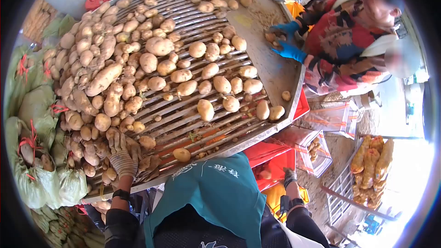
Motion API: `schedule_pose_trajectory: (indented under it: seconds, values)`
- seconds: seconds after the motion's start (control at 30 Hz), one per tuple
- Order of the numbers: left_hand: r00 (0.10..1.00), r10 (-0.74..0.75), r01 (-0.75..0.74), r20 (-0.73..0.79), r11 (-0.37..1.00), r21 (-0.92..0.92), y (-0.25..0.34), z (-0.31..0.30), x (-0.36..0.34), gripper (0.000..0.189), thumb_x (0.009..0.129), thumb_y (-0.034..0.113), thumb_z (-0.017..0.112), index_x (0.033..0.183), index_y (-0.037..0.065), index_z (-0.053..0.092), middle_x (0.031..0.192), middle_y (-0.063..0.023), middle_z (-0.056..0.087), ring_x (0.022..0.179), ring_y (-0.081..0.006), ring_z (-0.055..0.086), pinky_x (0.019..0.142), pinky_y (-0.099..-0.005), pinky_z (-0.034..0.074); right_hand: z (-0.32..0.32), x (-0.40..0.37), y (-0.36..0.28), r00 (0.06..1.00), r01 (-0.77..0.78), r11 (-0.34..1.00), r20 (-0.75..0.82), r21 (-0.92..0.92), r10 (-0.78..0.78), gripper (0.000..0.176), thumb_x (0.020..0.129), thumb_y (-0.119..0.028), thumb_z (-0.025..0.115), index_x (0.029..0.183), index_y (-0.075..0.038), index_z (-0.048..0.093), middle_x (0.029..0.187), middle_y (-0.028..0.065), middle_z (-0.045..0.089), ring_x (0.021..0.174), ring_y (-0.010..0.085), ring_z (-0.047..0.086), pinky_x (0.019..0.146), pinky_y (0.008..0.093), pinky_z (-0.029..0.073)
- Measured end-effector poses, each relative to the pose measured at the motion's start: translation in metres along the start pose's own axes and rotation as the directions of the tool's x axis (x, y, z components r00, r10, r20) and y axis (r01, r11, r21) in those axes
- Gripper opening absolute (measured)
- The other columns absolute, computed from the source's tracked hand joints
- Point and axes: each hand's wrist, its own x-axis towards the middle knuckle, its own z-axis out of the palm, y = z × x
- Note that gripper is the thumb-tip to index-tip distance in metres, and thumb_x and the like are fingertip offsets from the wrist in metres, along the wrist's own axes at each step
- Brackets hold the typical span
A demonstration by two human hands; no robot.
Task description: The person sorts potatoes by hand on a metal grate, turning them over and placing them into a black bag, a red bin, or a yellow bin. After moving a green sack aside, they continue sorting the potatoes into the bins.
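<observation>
My left hand [123, 156], in a striped work glove, rests at the lower left of the sorting table [250, 141]. Its fingers are stretched over the near edge of a heap of potatoes [103, 80], and some dirt-covered ones lie around it. My right hand [290, 177], also gloved, is down past the table's near edge, beside a red crate [278, 167] and above a yellow crate [274, 196]. Its fingers show too small to make out their pose or any thing in them. Near the slats' front edge lies a single potato [182, 155].
Across the table's right corner a co-worker's blue gloves [291, 51] hold several potatoes. Filled green sacks [41, 105] line the left side. A clear crate [317, 156] with potatoes stands on the floor at right, near a metal rack [339, 202] and yellowish filled sacks [371, 160].
</observation>
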Motion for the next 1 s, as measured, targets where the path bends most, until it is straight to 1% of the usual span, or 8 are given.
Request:
schedule_pose_trajectory:
  seconds: [0.07,0.13,0.27,0.43,0.63,0.83,0.9,1.0]
  values:
    - [0.999,0.023,-0.024,-0.031,1.0,-0.013,-0.003,0.006,-0.002,0.069,0.087,0.041,0.056,0.147,0.011,0.04,0.154,-0.006,0.035,0.145,-0.0304,0.023,0.118,-0.0551,0.014,0.017,0.028,-0.061,0.957,0.129,0.898,-0.184,-0.42,-0.223,0.046,0.09,-0.012,0.064,0.133,-0.002,0.05,0.127,0.0082,0.057,0.108,0.0236,0.056,0.09,0.0398,0.051]
    - [1.0,0.002,-0.003,-0.02,0.999,-0.036,-0.002,0.003,-0.001,0.07,0.086,0.041,0.057,0.147,0.011,0.04,0.153,-0.0059,0.035,0.145,-0.03,0.025,0.118,-0.0547,0.014,0.084,-0.015,-0.192,0.866,0.481,0.876,-0.167,0.028,-0.471,0.046,0.091,-0.011,0.063,0.134,-0.003,0.049,0.118,0.0115,0.061,0.103,0.0218,0.06,0.088,0.0349,0.051]
    - [1.0,-0.004,0.003,-0.029,0.999,-0.054,0.0,-0.002,-0.001,0.069,0.085,0.039,0.059,0.146,0.012,0.041,0.151,-0.0056,0.037,0.142,-0.0291,0.029,0.118,-0.0538,0.014,0.207,-0.029,-0.351,0.582,0.813,0.574,0.177,-0.102,-0.793,0.039,0.087,-0.009,0.065,0.125,-0.003,0.058,0.115,0.0099,0.064,0.102,0.0199,0.061,0.089,0.0319,0.05]
    - [1.0,0.002,-0.002,-0.002,0.993,-0.12,0.0,-0.009,-0.001,0.068,0.086,0.034,0.057,0.146,0.009,0.04,0.152,-0.0091,0.036,0.142,-0.0308,0.028,0.117,-0.0542,0.015,0.365,-0.091,-0.458,0.438,0.888,0.2,0.632,-0.414,-0.639,0.064,0.083,-0.026,0.072,0.138,-0.005,0.046,0.136,0.0221,0.051,0.116,0.0361,0.059,0.092,0.0434,0.052]
    - [1.0,-0.003,0.003,-0.003,0.993,-0.118,-0.002,-0.009,0.002,0.067,0.084,0.036,0.06,0.144,0.01,0.043,0.15,-0.0079,0.038,0.14,-0.0314,0.029,0.117,-0.0545,0.016,0.478,-0.081,-0.476,0.623,0.695,-0.061,0.642,-0.717,-0.448,0.075,0.073,-0.029,0.078,0.137,-0.007,0.046,0.149,0.0243,0.035,0.126,0.044,0.049,0.104,0.046,0.046]
    - [1.0,-0.007,0.005,-0.01,0.992,-0.128,-0.002,-0.004,0.002,0.067,0.084,0.037,0.06,0.143,0.01,0.044,0.149,-0.0077,0.04,0.14,-0.0309,0.03,0.117,-0.0542,0.015,0.468,-0.057,-0.459,0.544,0.776,-0.013,0.679,-0.631,-0.493,0.065,0.071,-0.023,0.079,0.129,-0.006,0.054,0.14,0.022,0.049,0.118,0.0386,0.056,0.098,0.0436,0.049]
    - [0.999,-0.005,0.0,-0.046,0.995,-0.097,-0.002,-0.004,0.001,0.065,0.084,0.04,0.062,0.14,0.012,0.048,0.148,-0.0045,0.042,0.139,-0.0276,0.033,0.116,-0.0554,0.017,0.449,-0.022,-0.444,0.329,0.944,0.166,0.766,-0.286,-0.552,0.046,0.076,-0.021,0.076,0.117,-0.005,0.062,0.116,0.0172,0.065,0.106,0.03,0.063,0.092,0.0401,0.05]
    - [0.997,0.008,-0.012,-0.071,0.998,-0.054,-0.003,0.0,0.0,0.066,0.082,0.04,0.063,0.141,0.013,0.048,0.148,-0.0044,0.041,0.139,-0.0278,0.033,0.117,-0.0537,0.017,0.381,-0.049,-0.447,0.56,0.635,0.758,0.586,0.152,-0.586,0.024,0.088,-0.022,0.067,0.109,-0.009,0.066,0.091,0.0059,0.066,0.078,0.016,0.061,0.073,0.0296,0.051]
